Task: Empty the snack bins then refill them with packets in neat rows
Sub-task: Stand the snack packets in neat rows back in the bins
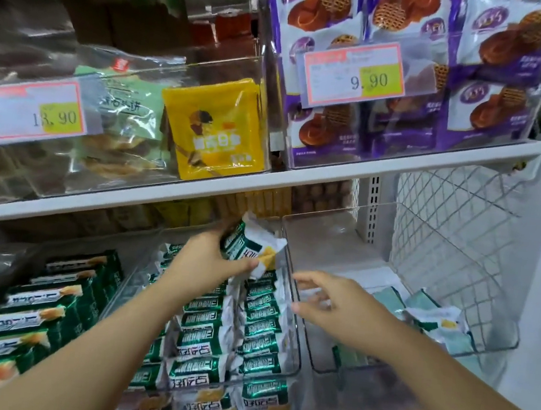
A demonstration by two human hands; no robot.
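White shop shelving [299,174] carried clear bins on two tiers. Nearest the camera, the middle bin [294,357] held green-and-white packets [201,341] in rows, each packet's long axis running left to right across the bin. Above the far end of those rows, the left hand [203,261] gripped one packet [251,249] between thumb and curled fingers. The packet's long axis was tilted, high at the left and low at the right, not yet square with the rows.

The right hand [335,302] hovered just right of it, fingers spread and holding nothing, over the left part of the right bin [501,342]. That bin held only a few loose pale packets [437,319] towards its right side.

The left hand was the nearer to the rows. The coming move probably called for levelling the held packet to the rows' axis before lowering it. Farther up, purple packs [492,111] filled an upper bin.
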